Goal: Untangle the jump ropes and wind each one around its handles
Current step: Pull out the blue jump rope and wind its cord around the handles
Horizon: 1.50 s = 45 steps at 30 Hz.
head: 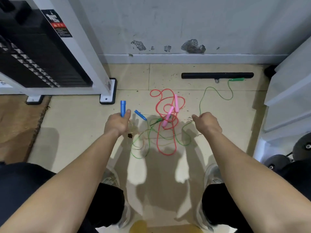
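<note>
Gym, weights corner. Upper left: black weight stack [33,52] in white machine frame [87,52], warning label [58,22]. Upper right, by the wall: black padded bar [217,75]. Lower right edge: dumbbells [277,161]. Centre: jump ropes [165,118] on tiled floor [75,132].

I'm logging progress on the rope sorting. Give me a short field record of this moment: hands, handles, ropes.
left hand: grips one blue handle
right hand: fingers curled beside the green rope; grasp unclear
second blue handle: on the floor
pink rope: loose loops, both pink handles lying among them
green handle: by the black bar
tangle: green and pink ropes cross
wound ropes: none
</note>
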Motion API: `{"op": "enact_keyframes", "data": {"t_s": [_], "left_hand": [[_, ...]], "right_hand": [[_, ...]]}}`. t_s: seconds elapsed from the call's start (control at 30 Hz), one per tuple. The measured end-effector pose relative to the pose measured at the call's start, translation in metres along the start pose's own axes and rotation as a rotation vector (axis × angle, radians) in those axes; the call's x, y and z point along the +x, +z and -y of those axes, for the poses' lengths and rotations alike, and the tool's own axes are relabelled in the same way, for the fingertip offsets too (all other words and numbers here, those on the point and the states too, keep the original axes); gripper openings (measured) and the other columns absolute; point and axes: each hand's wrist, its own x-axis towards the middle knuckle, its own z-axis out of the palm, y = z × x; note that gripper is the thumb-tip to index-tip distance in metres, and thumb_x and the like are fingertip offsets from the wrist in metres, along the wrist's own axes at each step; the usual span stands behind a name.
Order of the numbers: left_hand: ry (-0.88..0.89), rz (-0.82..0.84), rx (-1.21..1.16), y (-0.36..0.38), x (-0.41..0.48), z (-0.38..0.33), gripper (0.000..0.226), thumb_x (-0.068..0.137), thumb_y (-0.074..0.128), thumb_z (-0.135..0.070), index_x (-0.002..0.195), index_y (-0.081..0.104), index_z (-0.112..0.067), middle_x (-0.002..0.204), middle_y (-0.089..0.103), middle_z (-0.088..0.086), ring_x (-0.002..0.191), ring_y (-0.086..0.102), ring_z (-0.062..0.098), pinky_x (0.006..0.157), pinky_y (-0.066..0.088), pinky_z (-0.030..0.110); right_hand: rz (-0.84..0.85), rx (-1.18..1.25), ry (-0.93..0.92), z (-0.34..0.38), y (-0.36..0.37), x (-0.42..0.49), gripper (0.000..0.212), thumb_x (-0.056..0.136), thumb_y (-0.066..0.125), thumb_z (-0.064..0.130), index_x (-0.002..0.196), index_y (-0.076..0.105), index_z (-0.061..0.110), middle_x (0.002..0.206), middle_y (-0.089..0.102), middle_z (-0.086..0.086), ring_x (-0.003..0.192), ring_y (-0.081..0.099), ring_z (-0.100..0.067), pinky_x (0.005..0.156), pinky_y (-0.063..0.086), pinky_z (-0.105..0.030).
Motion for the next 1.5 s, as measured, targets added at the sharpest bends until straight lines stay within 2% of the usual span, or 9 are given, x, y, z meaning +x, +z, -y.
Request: {"op": "enact_keyframes", "data": {"t_s": [0.23, 0.33, 0.43, 0.6, 0.8, 1.07, 1.2, 1.3, 1.5], "left_hand": [[-0.204, -0.254, -0.292, 0.021, 0.065, 0.022, 0.049, 0.095, 0.048, -0.054, 0.091, 0.067, -0.009, 0.082, 0.067, 0.008, 0.081, 0.067, 0.033, 0.072, 0.053, 0.039], [-0.200, -0.391, -0.507, 0.032, 0.093, 0.029, 0.035, 0.084, 0.057, -0.054, 0.077, 0.060, -0.020, 0.075, 0.066, 0.003, 0.069, 0.067, 0.031, 0.078, 0.060, 0.047], [-0.247, -0.366, -0.621, 0.048, 0.111, 0.030, 0.028, 0.089, 0.065, -0.043, 0.076, 0.057, -0.020, 0.072, 0.065, 0.004, 0.057, 0.059, 0.023, 0.072, 0.060, 0.038], [-0.271, -0.176, -0.441, 0.085, 0.134, 0.045, 0.038, 0.090, 0.062, -0.047, 0.080, 0.055, -0.011, 0.062, 0.062, 0.004, 0.052, 0.056, 0.020, 0.061, 0.047, 0.032], [-0.373, -0.153, -0.467, 0.117, 0.152, 0.070, 0.038, 0.098, 0.043, -0.049, 0.082, 0.049, -0.015, 0.071, 0.059, 0.004, 0.062, 0.055, 0.023, 0.065, 0.046, 0.034], [-0.445, 0.023, -0.737, 0.133, 0.167, 0.088, 0.021, 0.091, 0.067, -0.023, 0.082, 0.059, -0.006, 0.059, 0.061, 0.004, 0.043, 0.051, 0.021, 0.047, 0.044, 0.024], [-0.363, 0.095, -0.775, 0.124, 0.163, 0.081, 0.022, 0.093, 0.070, -0.027, 0.093, 0.064, -0.007, 0.079, 0.056, 0.013, 0.060, 0.051, 0.027, 0.051, 0.049, 0.021], [-0.232, 0.216, -0.906, 0.103, 0.151, 0.049, 0.021, 0.099, 0.062, -0.028, 0.114, 0.069, -0.014, 0.092, 0.071, 0.005, 0.071, 0.068, 0.017, 0.065, 0.055, 0.022], [-0.012, 0.379, -0.897, 0.043, 0.104, -0.028, 0.022, 0.101, 0.057, -0.031, 0.115, 0.069, -0.018, 0.088, 0.069, -0.004, 0.067, 0.062, 0.007, 0.068, 0.053, 0.022]], "right_hand": [[-0.049, -0.186, 0.223, -0.034, 0.045, 0.050, 0.039, 0.101, 0.046, 0.043, 0.114, 0.064, 0.011, 0.116, 0.066, -0.013, 0.103, 0.063, -0.033, 0.078, 0.041, -0.035], [-0.050, -0.265, 0.277, -0.047, 0.060, 0.071, 0.038, 0.102, 0.045, 0.038, 0.119, 0.064, 0.010, 0.120, 0.065, -0.015, 0.111, 0.062, -0.035, 0.084, 0.044, -0.038], [-0.012, -0.408, 0.262, -0.054, 0.081, 0.086, 0.036, 0.101, 0.043, 0.031, 0.125, 0.061, 0.013, 0.126, 0.058, -0.014, 0.122, 0.050, -0.035, 0.090, 0.044, -0.040], [-0.108, -0.520, -0.101, -0.001, 0.128, 0.099, 0.038, 0.097, 0.040, 0.028, 0.127, 0.058, 0.014, 0.130, 0.051, -0.012, 0.121, 0.040, -0.035, 0.093, 0.038, -0.042], [0.085, -0.329, -0.603, 0.102, 0.209, 0.128, 0.038, 0.098, 0.048, 0.018, 0.133, 0.061, 0.024, 0.130, 0.057, -0.007, 0.120, 0.051, -0.030, 0.094, 0.046, -0.040], [0.261, -0.511, -0.572, 0.155, 0.294, 0.154, 0.028, 0.092, 0.056, 0.013, 0.119, 0.054, 0.016, 0.112, 0.063, -0.004, 0.098, 0.062, -0.029, 0.074, 0.041, -0.036], [0.451, -0.003, -0.518, 0.153, 0.275, 0.151, 0.014, 0.088, 0.067, 0.022, 0.102, 0.064, 0.021, 0.097, 0.069, 0.001, 0.095, 0.067, -0.023, 0.086, 0.053, -0.037], [0.539, 0.256, -0.603, 0.157, 0.227, 0.128, 0.013, 0.084, 0.074, 0.016, 0.097, 0.076, 0.016, 0.085, 0.076, 0.003, 0.084, 0.073, -0.011, 0.083, 0.056, -0.028], [0.438, 0.587, -0.540, 0.163, 0.124, 0.071, 0.025, 0.077, 0.085, 0.014, 0.089, 0.063, 0.015, 0.073, 0.068, 0.002, 0.067, 0.068, -0.006, 0.068, 0.053, -0.022]]}}
